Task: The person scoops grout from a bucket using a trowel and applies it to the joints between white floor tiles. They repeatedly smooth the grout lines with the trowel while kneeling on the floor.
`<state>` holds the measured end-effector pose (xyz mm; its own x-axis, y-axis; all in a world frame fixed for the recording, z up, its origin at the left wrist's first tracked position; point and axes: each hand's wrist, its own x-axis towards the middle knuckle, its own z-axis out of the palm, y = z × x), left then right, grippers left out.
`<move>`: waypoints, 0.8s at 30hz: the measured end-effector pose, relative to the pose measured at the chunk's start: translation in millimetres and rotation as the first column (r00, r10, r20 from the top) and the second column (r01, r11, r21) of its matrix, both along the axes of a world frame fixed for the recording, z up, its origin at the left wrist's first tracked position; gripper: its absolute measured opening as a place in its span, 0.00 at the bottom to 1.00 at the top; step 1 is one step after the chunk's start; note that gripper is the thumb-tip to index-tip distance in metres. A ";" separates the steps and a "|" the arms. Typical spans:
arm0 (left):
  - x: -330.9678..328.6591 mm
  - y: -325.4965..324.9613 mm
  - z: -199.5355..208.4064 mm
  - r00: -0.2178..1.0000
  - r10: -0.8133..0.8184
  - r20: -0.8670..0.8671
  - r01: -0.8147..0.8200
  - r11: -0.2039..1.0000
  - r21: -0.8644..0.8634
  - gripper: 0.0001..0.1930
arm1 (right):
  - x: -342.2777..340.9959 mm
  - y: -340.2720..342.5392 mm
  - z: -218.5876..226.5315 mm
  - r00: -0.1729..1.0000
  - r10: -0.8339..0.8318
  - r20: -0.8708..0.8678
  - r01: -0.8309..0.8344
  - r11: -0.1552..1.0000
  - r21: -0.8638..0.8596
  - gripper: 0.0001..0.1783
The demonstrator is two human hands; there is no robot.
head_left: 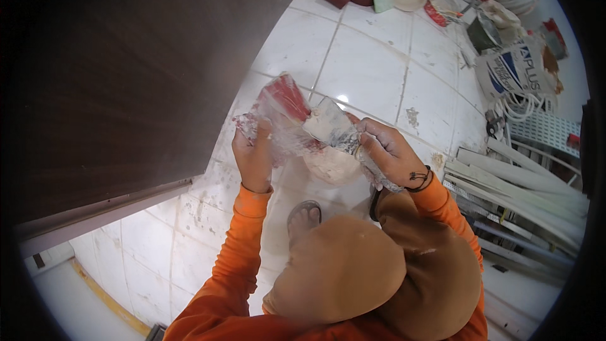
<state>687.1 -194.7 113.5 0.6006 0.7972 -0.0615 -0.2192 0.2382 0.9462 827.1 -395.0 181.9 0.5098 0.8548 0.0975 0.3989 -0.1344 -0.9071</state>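
My left hand [254, 155] is closed on a crumpled plastic bag [285, 100], partly see-through and partly red, dusted with white powder. In my right hand [390, 151] is a putty knife [329, 125] with white paste smeared over its wide blade. The blade lies against or very close to the bag's right side; I cannot tell if they touch. Beneath both hands sits a rounded, whitish mass [331, 165] that looks like a bowl of paste, its upper part hidden by the bag and blade.
A dark wooden panel [139, 76] rises on the left. White floor tiles [360, 57] carry stains. At the far right stand a bucket [483, 33], a printed sack [519, 72] and coiled white cable [524, 108]. Long pale strips [517, 180] lie on the right. My knees [341, 268] are bent below.
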 end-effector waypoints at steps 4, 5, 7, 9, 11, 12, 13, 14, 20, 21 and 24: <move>-14.9 -5.4 3.3 0.968 -0.011 -0.249 0.112 0.912 0.396 0.11 | 17.3 16.9 9.7 0.749 -0.015 -0.663 -0.108 0.984 -0.144 0.15; -11.1 -2.8 4.4 0.958 -0.104 -0.267 0.229 0.838 0.496 0.11 | 26.8 19.6 -4.5 0.828 -0.013 -0.561 -0.055 0.993 -0.104 0.15; -4.9 -1.1 -0.7 0.896 -0.308 -0.319 0.443 0.632 0.636 0.10 | 49.0 18.3 -41.1 0.943 -0.064 -0.328 0.053 0.998 -0.041 0.17; -6.8 -7.1 -14.2 0.873 -0.264 -0.409 0.364 0.912 0.188 0.11 | 68.1 7.8 -44.7 0.872 -0.214 -0.441 0.208 0.976 -0.064 0.18; -8.8 -6.8 -38.2 0.898 -0.188 -0.398 0.165 0.982 -0.093 0.11 | 85.1 -10.3 -37.5 0.736 -0.266 -0.623 0.210 0.964 -0.164 0.20; -7.4 -2.6 -66.4 0.937 -0.132 -0.324 0.087 0.985 -0.149 0.12 | 93.0 -28.2 -47.2 0.825 -0.252 -0.505 0.182 0.966 -0.186 0.20; -4.4 -2.7 -84.2 0.965 -0.074 -0.250 0.020 0.977 -0.212 0.13 | 99.8 -49.1 -64.5 0.897 -0.234 -0.376 0.162 0.964 -0.213 0.20; -2.6 -6.0 -89.5 0.953 -0.126 -0.275 0.076 0.980 -0.186 0.13 | 104.9 -64.7 -78.1 0.950 -0.200 -0.240 0.141 0.960 -0.240 0.20; 6.4 -38.2 -141.8 0.874 -0.270 -0.403 0.348 0.928 0.131 0.16 | 103.5 -132.0 -133.9 0.902 0.147 0.406 0.008 0.935 -0.355 0.19; 13.3 -48.4 -146.9 0.875 -0.221 -0.431 0.331 0.922 0.199 0.16 | 103.9 -140.8 -152.5 0.867 0.142 0.477 0.029 0.942 -0.334 0.18; 18.1 -62.7 -166.3 0.919 -0.075 -0.387 0.290 0.794 0.534 0.14 | 98.7 -139.2 -170.8 0.847 0.124 0.517 0.055 0.947 -0.316 0.10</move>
<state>705.2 -257.4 -52.7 0.7664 0.6254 0.1470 0.1206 -0.3647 0.9233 925.8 -534.2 11.1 0.4271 0.9014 0.0708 0.8101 -0.3467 -0.4728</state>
